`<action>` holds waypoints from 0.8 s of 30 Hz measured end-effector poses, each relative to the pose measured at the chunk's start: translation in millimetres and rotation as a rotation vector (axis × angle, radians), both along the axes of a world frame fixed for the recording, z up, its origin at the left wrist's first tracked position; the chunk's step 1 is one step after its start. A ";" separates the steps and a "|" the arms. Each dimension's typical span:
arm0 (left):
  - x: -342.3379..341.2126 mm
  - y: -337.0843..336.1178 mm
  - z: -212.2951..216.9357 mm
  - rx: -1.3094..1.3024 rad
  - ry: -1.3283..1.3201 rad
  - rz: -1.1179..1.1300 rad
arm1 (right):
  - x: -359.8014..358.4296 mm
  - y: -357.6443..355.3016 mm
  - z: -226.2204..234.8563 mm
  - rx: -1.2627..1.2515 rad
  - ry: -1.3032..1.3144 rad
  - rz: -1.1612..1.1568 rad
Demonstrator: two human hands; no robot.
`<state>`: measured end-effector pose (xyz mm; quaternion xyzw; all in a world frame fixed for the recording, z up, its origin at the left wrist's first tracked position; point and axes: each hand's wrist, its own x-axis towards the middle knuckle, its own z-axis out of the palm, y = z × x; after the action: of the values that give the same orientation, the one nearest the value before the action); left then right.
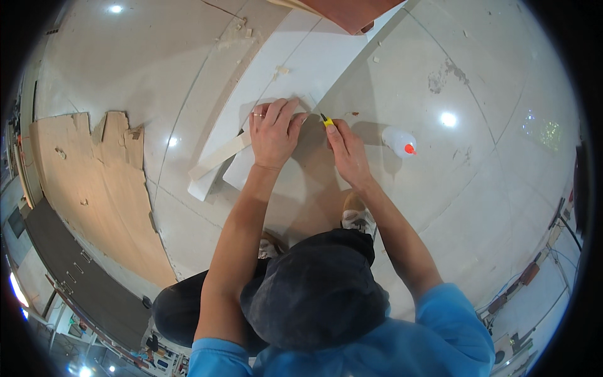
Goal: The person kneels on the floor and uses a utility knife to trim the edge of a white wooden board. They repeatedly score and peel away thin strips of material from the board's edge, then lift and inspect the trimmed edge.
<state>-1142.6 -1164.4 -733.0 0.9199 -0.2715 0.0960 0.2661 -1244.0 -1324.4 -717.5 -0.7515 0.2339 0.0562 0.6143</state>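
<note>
- On the pale tiled floor (477, 188), a person squats over a white board (301, 63) that runs from just in front of the knees toward the far edge of the view.
- Left hand (274, 129), wearing a ring, lies flat with fingers together, pressing down a small white sheet piece (251, 163) at the board's near end.
- Right hand (347, 151) is closed around a yellow utility knife (326, 120), its tip touching the sheet just right of the left fingertips.
- White sheet looks light, thin and fairly stiff, probably prone to sliding on the glossy tile; holding it flat close to the cut line seems the safest grip.
- Narrow wooden strip (217, 160) pokes out to the left from under the left hand.
- Glue bottle (399, 142) with a red cap lies to the right, near the knife hand.
- Torn cardboard (94, 182) lies well apart at left.
- Blade itself is too small to make out; the cap and knees hide the sheet's near edge.
</note>
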 end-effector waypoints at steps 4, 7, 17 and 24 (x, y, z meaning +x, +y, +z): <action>-0.9 0.7 -2.7 -0.009 0.040 0.015 | -1.9 2.2 -2.0 0.024 0.024 0.007; 0.1 1.0 -3.2 -0.082 0.078 0.014 | -4.1 4.4 -2.9 -0.093 0.019 0.072; 1.3 0.1 -0.2 -0.099 0.110 0.022 | -5.7 9.1 -8.6 -0.075 -0.021 0.017; 2.1 -0.5 0.5 -0.096 0.095 0.023 | -3.2 5.7 -11.4 -0.022 0.009 0.013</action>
<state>-1140.5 -1164.9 -732.5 0.9127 -0.2433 0.0679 0.3212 -1247.2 -1318.7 -728.8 -0.7594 0.2324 0.0614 0.6047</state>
